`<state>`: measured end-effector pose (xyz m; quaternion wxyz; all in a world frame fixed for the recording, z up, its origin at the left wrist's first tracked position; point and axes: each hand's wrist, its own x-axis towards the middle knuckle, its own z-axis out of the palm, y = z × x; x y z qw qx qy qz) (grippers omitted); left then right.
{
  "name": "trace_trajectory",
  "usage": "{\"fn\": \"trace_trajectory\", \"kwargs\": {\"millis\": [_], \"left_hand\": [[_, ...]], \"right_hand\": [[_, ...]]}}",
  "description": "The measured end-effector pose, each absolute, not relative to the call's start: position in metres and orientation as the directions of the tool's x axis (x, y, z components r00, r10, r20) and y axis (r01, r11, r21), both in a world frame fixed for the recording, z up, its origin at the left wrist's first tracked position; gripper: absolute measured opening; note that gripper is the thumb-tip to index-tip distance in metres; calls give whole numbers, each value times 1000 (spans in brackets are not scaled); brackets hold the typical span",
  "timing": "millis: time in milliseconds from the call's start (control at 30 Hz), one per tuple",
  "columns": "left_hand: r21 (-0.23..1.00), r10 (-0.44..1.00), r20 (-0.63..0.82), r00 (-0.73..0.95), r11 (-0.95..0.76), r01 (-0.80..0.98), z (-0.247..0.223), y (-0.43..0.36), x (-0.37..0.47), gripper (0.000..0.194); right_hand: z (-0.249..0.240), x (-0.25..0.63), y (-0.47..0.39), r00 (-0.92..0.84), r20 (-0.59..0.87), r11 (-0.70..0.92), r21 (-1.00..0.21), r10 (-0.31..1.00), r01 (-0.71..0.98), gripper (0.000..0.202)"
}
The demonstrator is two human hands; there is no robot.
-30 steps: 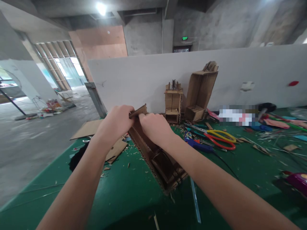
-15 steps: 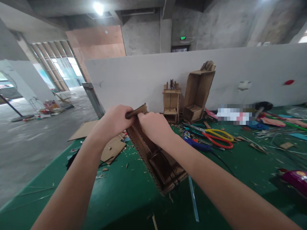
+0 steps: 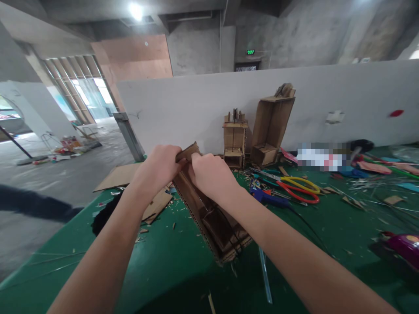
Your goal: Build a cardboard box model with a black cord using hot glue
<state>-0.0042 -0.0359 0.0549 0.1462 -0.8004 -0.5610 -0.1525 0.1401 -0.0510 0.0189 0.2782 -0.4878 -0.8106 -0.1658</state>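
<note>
- Brown open-fronted corrugated-cardboard box (image 3: 197,204): tilted over the green-topped bench (image 3: 163,279), top end in both grips, lower end slanting towards the wearer's right. Can't tell if that end touches down.
- Left grip (image 3: 160,165): closed on the left part of the top flap, fingers curled. Looks like it's steadying the flap.
- Right grip (image 3: 212,175): closed, fingertips just beside the left's at the same flap. Close spacing probably keeps pressure local so thin card doesn't bend elsewhere. Exact finger contact hidden.
- Tilt puts the open face towards the wearer; probably for sight of the brown inner block (image 3: 216,226) and dark thin loops (image 3: 236,245) near the lower end.
- Small two-level cardboard stand (image 3: 235,138) and taller open cardboard stand (image 3: 276,120): side by side at the white partition (image 3: 183,107), likely parked out of the work area.
- Blue glue gun (image 3: 269,199) and red-handled scissors (image 3: 306,196): on bench, right of the box, presumably for easy reach.
</note>
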Motion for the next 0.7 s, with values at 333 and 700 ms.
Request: {"fn": "trace_trajectory", "kwargs": {"millis": [333,700], "left_hand": [[-44,840,422,342,-357,933,56,-39,-5,24],[-80,808,446,386,-393,916,57,-41,-6,25]], "right_hand": [[18,144,-46,-370,682,504,3,631,864,15],[20,147,-50,-366,699,481,36,614,876,13]]}}
